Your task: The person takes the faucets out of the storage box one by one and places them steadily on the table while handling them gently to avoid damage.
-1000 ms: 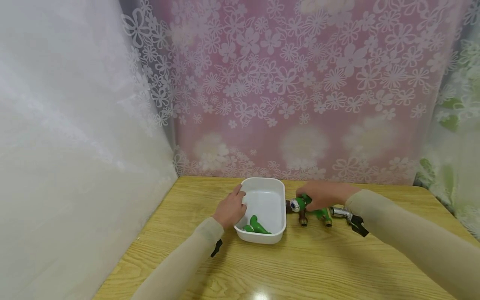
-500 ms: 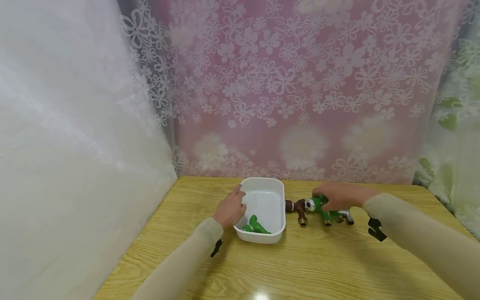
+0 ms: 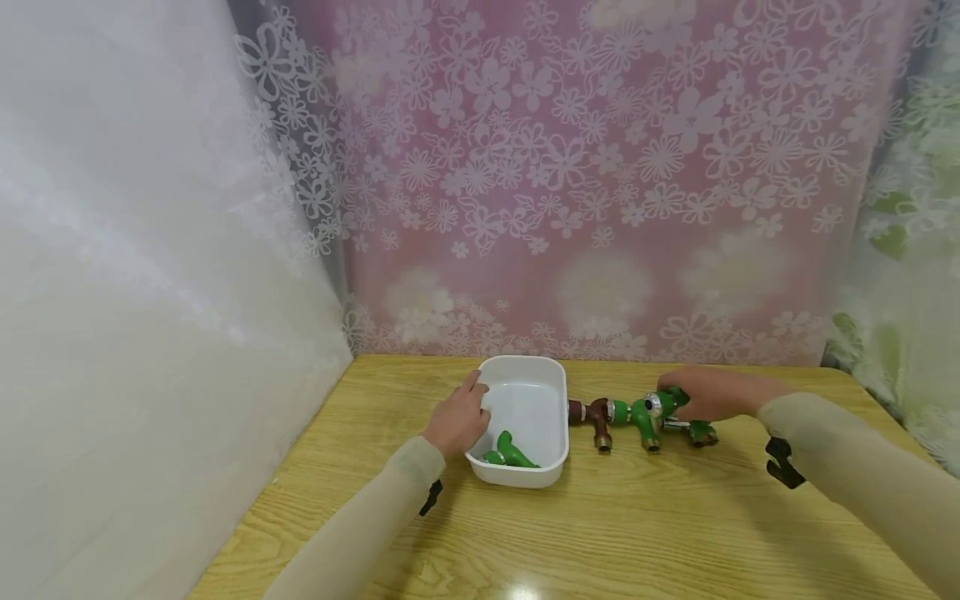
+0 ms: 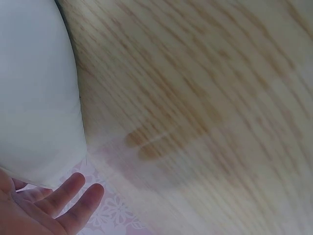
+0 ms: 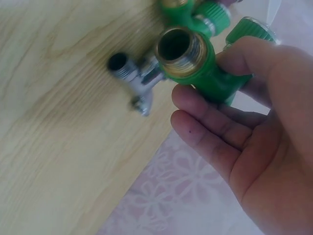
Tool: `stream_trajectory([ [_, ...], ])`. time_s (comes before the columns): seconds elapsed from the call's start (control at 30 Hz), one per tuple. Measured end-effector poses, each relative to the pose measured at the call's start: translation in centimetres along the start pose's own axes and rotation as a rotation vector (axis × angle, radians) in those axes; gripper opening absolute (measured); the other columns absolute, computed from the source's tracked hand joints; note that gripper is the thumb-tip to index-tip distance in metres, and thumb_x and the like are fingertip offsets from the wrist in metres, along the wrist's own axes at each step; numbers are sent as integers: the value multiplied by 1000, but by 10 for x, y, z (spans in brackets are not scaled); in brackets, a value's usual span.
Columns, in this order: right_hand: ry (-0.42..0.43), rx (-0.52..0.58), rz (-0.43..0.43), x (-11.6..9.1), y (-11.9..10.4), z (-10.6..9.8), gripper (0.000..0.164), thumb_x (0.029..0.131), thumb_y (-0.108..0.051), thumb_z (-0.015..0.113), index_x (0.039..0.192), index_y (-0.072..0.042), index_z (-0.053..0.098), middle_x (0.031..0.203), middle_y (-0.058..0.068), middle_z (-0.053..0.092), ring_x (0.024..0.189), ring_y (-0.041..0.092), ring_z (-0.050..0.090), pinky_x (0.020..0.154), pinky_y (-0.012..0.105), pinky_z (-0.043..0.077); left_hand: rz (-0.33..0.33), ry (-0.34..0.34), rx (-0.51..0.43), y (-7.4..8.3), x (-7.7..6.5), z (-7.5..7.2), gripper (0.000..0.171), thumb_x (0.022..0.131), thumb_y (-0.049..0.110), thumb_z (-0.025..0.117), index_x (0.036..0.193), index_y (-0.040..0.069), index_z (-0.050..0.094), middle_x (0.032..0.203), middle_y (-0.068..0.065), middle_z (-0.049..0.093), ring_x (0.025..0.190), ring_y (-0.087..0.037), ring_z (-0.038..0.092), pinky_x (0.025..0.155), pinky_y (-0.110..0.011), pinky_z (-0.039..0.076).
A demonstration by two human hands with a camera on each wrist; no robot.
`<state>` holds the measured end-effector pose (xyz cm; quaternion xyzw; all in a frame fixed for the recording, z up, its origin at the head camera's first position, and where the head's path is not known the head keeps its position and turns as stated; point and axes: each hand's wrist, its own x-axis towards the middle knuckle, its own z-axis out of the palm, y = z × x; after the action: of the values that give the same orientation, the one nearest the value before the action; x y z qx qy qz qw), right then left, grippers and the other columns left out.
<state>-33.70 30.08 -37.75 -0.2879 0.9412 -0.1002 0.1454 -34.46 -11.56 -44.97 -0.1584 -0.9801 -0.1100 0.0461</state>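
Note:
A white basin (image 3: 527, 477) stands near the middle of the table. My left hand (image 3: 458, 417) rests on its left rim, and in the left wrist view two fingers (image 4: 83, 208) extend straight beside its outer wall. Inside the basin lies a green angle valve (image 3: 514, 451). My right hand (image 3: 716, 392) grips another green angle valve (image 5: 215, 85) between thumb and fingers, its threaded open end toward the right wrist camera. A second green valve (image 3: 642, 422) and a dark brown valve (image 3: 600, 423) lie between that hand and the basin. Behind the held valve, a chrome valve (image 5: 142, 81) lies on the table.
The wooden table (image 3: 480, 542) reaches back to a pink floral curtain (image 3: 585, 208). A pale sheet (image 3: 150, 333) hangs along the left side, and a green-patterned curtain (image 3: 900, 250) hangs at the right.
My right hand has moved to the right with the green angle valve, away from the basin, uncovering the brown valve and the other green valve. The left hand has stayed at the basin's rim.

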Motion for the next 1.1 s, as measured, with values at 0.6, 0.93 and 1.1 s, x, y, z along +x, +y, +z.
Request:
stream_trajectory([
  [0.6, 29, 52, 77, -23, 46, 9, 40, 91, -16, 70, 125, 2, 60, 112, 10, 65, 87, 13, 61, 70, 37, 50, -5, -8, 7, 1, 0, -1, 45, 103, 26, 50, 144, 8, 51, 166, -9, 26, 137, -28, 51, 100, -48, 53],
  [0.93, 48, 19, 93, -27, 68, 17, 44, 91, -19, 71, 126, 6, 59, 114, 16, 66, 94, 23, 65, 74, 44, 54, -8, -8, 7, 0, 0, 0, 45, 103, 26, 49, 144, 8, 51, 166, -9, 26, 137, -28, 50, 100, -49, 53],
  [1.1, 65, 13, 88, -29, 77, 20, 44, 91, -18, 72, 124, 7, 60, 115, 18, 66, 96, 27, 65, 75, 45, 54, -3, 3, 1, 1, 0, 0, 44, 102, 26, 49, 143, 8, 52, 165, -9, 27, 136, -28, 52, 98, -50, 53],
])
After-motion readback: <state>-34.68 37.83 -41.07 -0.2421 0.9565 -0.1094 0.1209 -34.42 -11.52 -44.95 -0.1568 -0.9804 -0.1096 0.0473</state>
